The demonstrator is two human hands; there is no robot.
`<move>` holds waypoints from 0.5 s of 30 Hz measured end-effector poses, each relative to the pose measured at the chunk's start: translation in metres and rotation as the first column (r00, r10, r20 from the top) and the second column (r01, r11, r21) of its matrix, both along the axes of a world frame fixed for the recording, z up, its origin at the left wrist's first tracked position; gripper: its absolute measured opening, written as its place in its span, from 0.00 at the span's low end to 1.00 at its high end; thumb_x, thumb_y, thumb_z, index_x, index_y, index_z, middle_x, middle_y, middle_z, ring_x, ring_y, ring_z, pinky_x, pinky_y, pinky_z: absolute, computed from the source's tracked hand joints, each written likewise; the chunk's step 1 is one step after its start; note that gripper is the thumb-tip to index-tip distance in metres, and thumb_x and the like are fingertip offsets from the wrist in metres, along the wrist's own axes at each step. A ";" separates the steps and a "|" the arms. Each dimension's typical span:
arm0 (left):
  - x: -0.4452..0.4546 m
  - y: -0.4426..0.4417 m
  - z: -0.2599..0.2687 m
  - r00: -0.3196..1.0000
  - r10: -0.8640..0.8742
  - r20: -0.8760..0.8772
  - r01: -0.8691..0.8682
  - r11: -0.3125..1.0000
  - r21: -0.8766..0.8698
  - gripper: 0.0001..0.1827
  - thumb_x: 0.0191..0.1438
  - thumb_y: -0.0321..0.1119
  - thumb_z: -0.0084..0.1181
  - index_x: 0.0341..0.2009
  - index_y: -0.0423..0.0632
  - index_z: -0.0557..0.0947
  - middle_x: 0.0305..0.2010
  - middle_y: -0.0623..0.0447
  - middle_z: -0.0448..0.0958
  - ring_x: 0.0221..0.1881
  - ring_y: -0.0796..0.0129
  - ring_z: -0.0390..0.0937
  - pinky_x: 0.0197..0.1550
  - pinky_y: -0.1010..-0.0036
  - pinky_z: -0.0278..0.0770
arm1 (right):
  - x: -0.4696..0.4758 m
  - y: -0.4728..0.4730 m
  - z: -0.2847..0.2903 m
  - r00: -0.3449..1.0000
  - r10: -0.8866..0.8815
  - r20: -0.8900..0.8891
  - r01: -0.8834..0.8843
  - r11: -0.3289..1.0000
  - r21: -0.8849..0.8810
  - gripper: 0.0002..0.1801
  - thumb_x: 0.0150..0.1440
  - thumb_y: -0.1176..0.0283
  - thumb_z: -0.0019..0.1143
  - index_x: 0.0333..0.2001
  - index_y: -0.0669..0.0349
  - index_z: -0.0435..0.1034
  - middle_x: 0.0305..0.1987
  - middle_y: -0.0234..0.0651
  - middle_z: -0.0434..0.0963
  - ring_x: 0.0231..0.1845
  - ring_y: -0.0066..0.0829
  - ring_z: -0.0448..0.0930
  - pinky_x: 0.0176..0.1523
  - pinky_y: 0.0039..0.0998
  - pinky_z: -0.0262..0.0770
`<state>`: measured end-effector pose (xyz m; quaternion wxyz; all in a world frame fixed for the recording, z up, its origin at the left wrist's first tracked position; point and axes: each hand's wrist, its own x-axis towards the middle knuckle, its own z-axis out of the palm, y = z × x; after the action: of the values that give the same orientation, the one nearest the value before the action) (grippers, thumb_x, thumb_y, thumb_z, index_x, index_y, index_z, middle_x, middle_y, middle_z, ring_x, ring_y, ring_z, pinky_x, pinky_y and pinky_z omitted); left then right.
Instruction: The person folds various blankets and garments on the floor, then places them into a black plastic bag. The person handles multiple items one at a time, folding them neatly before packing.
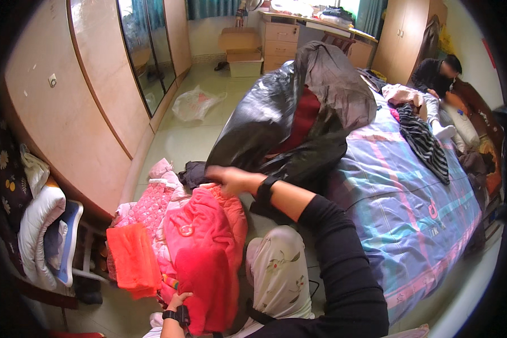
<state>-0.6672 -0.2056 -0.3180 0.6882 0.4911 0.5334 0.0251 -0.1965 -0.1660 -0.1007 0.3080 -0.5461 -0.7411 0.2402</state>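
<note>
My left hand (179,301) lies against the edge of a red and pink plush garment (207,253) on a heap of clothes; its fingers are partly hidden. My right hand (228,179), blurred, reaches over the top of the heap, beside the lower edge of a big black plastic bag (253,122). Whether its fingers grip anything cannot be told. Dark red fabric (306,114) shows inside the bag's opening. Left of the plush garment are a folded orange fleece cloth (133,257) and a pink quilted piece (150,203). A black cloth (193,174) lies behind the heap.
A bed with a plaid sheet (405,203) stands at the right, with a striped garment (422,139) on it. A person (435,76) sits at its far side. A clear plastic bag (196,103) lies on the floor near the mirrored wardrobe (97,76). White bedding (42,232) is at the left.
</note>
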 end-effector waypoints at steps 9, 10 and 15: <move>-0.027 0.028 0.053 0.771 0.545 0.330 -0.324 0.782 -0.533 0.20 0.43 0.37 0.58 0.40 0.38 0.76 0.40 0.50 0.75 0.39 0.68 0.73 0.42 0.73 0.71 | 0.016 -0.023 0.030 0.582 -0.733 0.351 0.742 0.656 0.139 0.26 0.44 0.52 0.49 0.25 0.70 0.71 0.25 0.52 0.75 0.30 0.45 0.77 0.34 0.38 0.74; -0.020 0.040 0.066 0.756 0.538 0.373 -0.340 0.810 -0.479 0.20 0.43 0.37 0.58 0.40 0.38 0.76 0.40 0.50 0.75 0.39 0.68 0.73 0.42 0.73 0.71 | 0.026 -0.023 0.035 0.472 -0.809 0.351 0.803 0.559 0.209 0.27 0.44 0.50 0.52 0.28 0.70 0.70 0.29 0.49 0.76 0.32 0.42 0.78 0.34 0.39 0.74; 0.033 0.102 0.121 0.681 0.488 0.546 -0.406 0.872 -0.273 0.21 0.43 0.37 0.58 0.40 0.38 0.75 0.41 0.50 0.75 0.40 0.67 0.73 0.42 0.72 0.71 | 0.025 0.024 -0.012 0.665 -0.582 0.468 0.667 0.745 -0.022 0.58 0.38 0.42 0.56 0.56 0.79 0.41 0.60 0.61 0.50 0.55 0.51 0.64 0.56 0.34 0.63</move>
<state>-0.6341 -0.1041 -0.1973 0.8235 0.2662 0.3923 0.3116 -0.1717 -0.1423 -0.1123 0.1457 -0.8333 -0.5296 0.0625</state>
